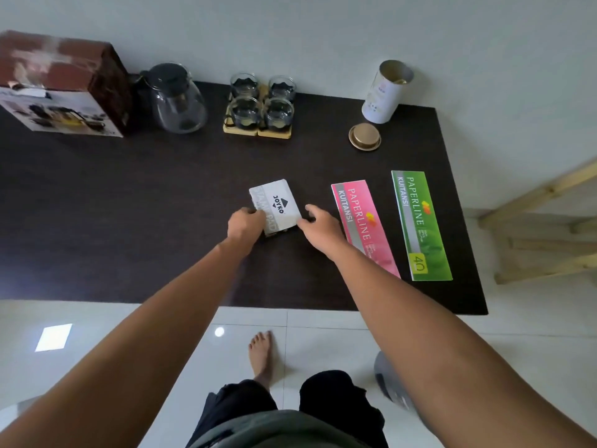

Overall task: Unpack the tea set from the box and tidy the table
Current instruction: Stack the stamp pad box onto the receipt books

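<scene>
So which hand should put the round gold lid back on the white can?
Probably the right hand. The gold lid and the open white can sit at the table's far right, on that hand's side. The left hand would have to cross over. Both hands now hold the stamp pad box.

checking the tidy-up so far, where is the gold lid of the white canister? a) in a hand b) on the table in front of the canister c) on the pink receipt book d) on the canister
b: the gold lid lies flat on the dark table, apart from the open white canister standing behind it.
</scene>
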